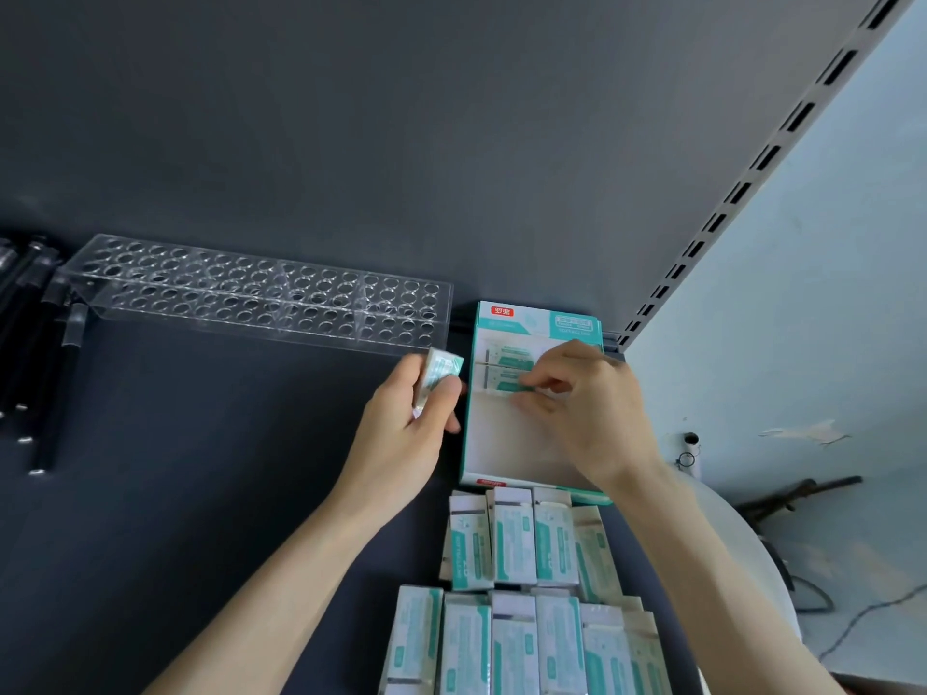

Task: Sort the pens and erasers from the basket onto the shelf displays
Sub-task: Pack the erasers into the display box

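Left hand (406,433) grips perhaps 2 teal-white erasers (439,376); right hand (587,413) pinches 1 eraser (506,383) in the box (526,321).

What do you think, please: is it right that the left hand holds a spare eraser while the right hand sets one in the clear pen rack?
Not quite. In the head view the right hand pinches an eraser inside the teal display box, not the clear pen rack, which stands apart to the left. The left hand does hold a spare eraser.
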Action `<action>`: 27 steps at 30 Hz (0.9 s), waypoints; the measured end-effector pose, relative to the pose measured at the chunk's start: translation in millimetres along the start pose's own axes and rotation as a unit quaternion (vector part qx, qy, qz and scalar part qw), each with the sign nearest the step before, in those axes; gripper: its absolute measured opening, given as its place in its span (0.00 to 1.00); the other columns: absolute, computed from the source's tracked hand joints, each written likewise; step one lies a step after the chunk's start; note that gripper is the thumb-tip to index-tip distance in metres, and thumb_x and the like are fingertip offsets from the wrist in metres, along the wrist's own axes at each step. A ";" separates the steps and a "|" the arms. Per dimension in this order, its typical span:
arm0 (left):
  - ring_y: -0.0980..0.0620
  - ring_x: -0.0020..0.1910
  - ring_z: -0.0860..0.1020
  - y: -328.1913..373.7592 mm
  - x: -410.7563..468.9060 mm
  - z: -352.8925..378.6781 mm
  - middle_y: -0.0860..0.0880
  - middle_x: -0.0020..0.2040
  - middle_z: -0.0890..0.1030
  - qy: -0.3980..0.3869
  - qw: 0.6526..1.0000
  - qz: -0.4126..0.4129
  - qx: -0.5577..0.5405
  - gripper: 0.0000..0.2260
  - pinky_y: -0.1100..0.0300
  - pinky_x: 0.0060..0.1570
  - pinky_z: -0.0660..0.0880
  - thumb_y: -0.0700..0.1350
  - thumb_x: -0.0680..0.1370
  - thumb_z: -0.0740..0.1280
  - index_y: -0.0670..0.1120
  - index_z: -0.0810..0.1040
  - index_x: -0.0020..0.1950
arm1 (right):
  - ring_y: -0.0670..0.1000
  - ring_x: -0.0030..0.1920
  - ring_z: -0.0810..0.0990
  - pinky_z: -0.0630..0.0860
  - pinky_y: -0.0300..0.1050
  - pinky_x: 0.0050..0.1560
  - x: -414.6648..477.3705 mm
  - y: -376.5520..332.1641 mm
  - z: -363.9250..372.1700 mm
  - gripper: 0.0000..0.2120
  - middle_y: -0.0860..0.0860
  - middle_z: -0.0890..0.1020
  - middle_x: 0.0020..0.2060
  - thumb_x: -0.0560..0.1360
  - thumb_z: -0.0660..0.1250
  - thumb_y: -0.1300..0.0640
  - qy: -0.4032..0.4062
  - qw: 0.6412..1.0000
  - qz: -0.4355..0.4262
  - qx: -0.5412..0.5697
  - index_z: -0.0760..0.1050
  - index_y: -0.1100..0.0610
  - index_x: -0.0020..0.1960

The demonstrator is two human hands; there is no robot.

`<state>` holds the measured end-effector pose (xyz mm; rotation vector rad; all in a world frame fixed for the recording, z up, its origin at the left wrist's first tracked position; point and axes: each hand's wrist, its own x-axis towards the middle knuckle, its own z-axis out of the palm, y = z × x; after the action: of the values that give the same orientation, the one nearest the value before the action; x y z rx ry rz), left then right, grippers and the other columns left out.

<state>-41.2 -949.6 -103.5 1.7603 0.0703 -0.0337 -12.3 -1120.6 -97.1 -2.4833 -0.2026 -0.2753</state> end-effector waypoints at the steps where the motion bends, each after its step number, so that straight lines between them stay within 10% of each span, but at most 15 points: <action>1: 0.58 0.34 0.74 0.4 -0.7 0.0 0.51 0.33 0.78 -0.001 1.000 0.001 -0.001 0.06 0.61 0.37 0.71 0.44 0.80 0.61 0.44 0.76 0.50 | 0.51 0.41 0.80 0.78 0.49 0.45 1.4 0.1 0.9 0.04 0.48 0.80 0.43 0.67 0.76 0.60 -0.009 1.000 -0.001 -0.010 0.83 0.57 0.41; 12: 0.58 0.38 0.79 7.1 -0.7 -3.3 0.49 0.42 0.82 0.021 0.994 -0.026 -0.105 0.08 0.63 0.36 0.76 0.40 0.80 0.61 0.47 0.79 0.47 | 0.48 0.45 0.77 0.75 0.44 0.52 4.6 5.2 -0.3 0.11 0.47 0.73 0.46 0.68 0.75 0.56 -0.036 0.999 0.014 -0.015 0.83 0.55 0.50; 15: 0.60 0.41 0.79 12.7 -0.7 -6.5 0.53 0.40 0.84 0.025 0.982 -0.039 -0.183 0.09 0.66 0.39 0.74 0.40 0.78 0.64 0.51 0.82 0.44 | 0.40 0.38 0.73 0.68 0.27 0.43 -0.5 -0.5 -9.2 0.07 0.43 0.74 0.42 0.68 0.75 0.59 0.024 0.998 -0.001 0.063 0.83 0.54 0.46; 22: 0.56 0.42 0.80 18.3 -5.6 -5.7 0.49 0.44 0.84 -0.028 0.968 0.014 -0.250 0.11 0.66 0.40 0.74 0.42 0.69 0.70 0.45 0.78 0.50 | 0.48 0.36 0.82 0.79 0.41 0.44 -28.5 -29.0 -25.5 0.13 0.51 0.85 0.37 0.65 0.72 0.54 -0.107 0.906 0.112 0.393 0.80 0.58 0.47; 27: 0.51 0.42 0.83 20.2 -10.4 -2.2 0.45 0.47 0.84 -0.028 0.975 0.035 -0.216 0.12 0.61 0.43 0.78 0.33 0.73 0.69 0.45 0.77 0.54 | 0.49 0.35 0.81 0.78 0.39 0.41 -34.2 -29.5 -22.5 0.10 0.52 0.84 0.37 0.68 0.71 0.67 -0.058 0.889 0.095 0.444 0.78 0.64 0.49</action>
<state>-50.3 -951.5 -82.7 1.3240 -0.0240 -0.0153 -54.8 -1113.5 -71.0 -1.5839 -0.0968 0.0564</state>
